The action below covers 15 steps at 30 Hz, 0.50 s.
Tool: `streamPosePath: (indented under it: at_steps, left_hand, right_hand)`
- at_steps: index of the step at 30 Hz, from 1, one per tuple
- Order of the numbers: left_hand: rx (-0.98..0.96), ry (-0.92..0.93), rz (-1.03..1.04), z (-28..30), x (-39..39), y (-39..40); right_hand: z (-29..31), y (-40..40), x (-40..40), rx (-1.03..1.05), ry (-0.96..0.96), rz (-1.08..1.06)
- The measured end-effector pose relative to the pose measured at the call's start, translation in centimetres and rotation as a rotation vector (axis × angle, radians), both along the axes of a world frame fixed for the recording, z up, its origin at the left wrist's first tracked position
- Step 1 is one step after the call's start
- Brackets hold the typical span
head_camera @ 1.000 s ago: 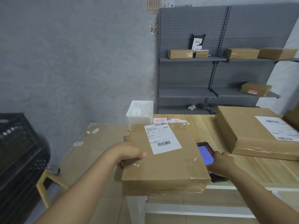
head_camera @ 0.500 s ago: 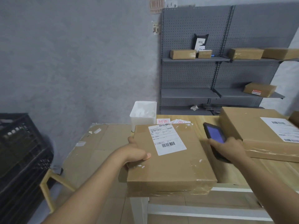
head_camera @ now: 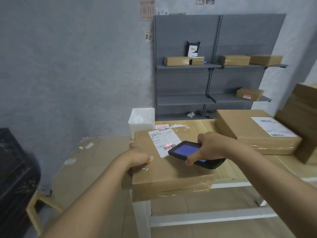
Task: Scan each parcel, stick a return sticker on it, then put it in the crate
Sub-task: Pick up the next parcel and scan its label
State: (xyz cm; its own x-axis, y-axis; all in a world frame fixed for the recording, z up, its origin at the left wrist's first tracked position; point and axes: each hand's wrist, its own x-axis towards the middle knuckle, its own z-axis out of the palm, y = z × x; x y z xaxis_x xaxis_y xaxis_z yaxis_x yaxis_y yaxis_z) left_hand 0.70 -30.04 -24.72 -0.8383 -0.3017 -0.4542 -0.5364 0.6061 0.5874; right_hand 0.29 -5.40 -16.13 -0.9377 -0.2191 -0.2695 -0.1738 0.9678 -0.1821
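A flat brown parcel [head_camera: 173,176] with a white shipping label [head_camera: 162,138] lies at the left end of the wooden table [head_camera: 240,165], overhanging its edge. My left hand [head_camera: 137,160] grips the parcel's left edge, thumb on top. My right hand [head_camera: 211,146] holds a black handheld scanner [head_camera: 187,152] with a lit blue screen just over the label. A red scan light falls on the barcode [head_camera: 169,146]. Red-and-white return stickers [head_camera: 162,126] lie behind the parcel. The black crate [head_camera: 15,177] stands at the far left.
A white plastic bin [head_camera: 141,121] sits at the table's back left corner. A larger labelled parcel [head_camera: 253,131] and another box [head_camera: 303,124] occupy the right side. Flattened cardboard [head_camera: 82,165] lies to the left. Grey shelves [head_camera: 214,66] with several parcels stand behind.
My right hand swung the scanner from beside the parcel to over its label, and the red scan light now shows on the barcode. My left hand kept its grip.
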Motion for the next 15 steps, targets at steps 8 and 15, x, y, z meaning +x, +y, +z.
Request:
streamPosePath:
  at_steps: [8,15]
  left_hand:
    - [0.002,0.027,-0.008,0.2,0.1,0.2]
    - [0.004,0.031,0.002,0.1,0.4,0.1]
  right_hand:
    - [0.8,1.2,2.9,0.017,-0.027,-0.052]
    - [0.9,1.7,3.9,-0.066,-0.012,-0.084]
